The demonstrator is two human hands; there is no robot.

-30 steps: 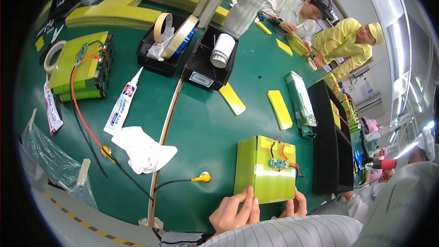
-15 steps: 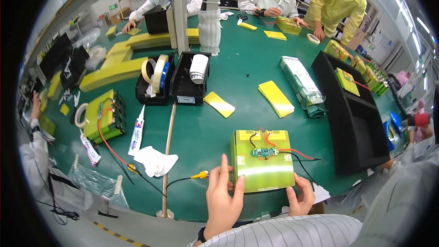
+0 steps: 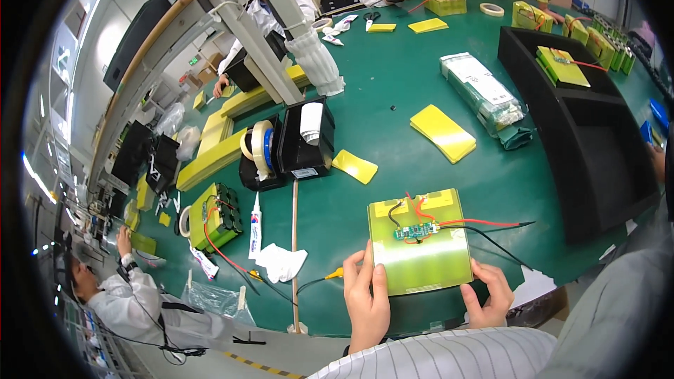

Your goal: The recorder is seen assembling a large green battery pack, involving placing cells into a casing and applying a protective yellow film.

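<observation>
Just in front of me is a yellow-green wrapped battery pack point(image 3: 421, 267). A small green circuit board point(image 3: 416, 231) sits on its upper face, with red and black wires running off to the right. My left hand point(image 3: 368, 302) grips the pack's lower left side, thumb against the edge. At the lower right side, my right hand point(image 3: 491, 296) holds it with bent fingers. Part of the fingers is hidden behind the pack. Beside my left hand lies a yellow clip point(image 3: 335, 274) on a black lead.
A black foam tray point(image 3: 554, 133) stands at right, near a wrapped package point(image 3: 484, 95). Yellow sheets point(image 3: 442, 133) lie ahead. To the left are tape bins point(image 3: 263, 158), a glue tube point(image 3: 255, 228), a crumpled white cloth point(image 3: 282, 262) and another battery pack point(image 3: 216, 217). Co-workers sit and stand around the table.
My view has tilted and shifted, so the scene appears rotated. My left fingers have drawn in closer along the pack's side. The pack stays between both hands.
</observation>
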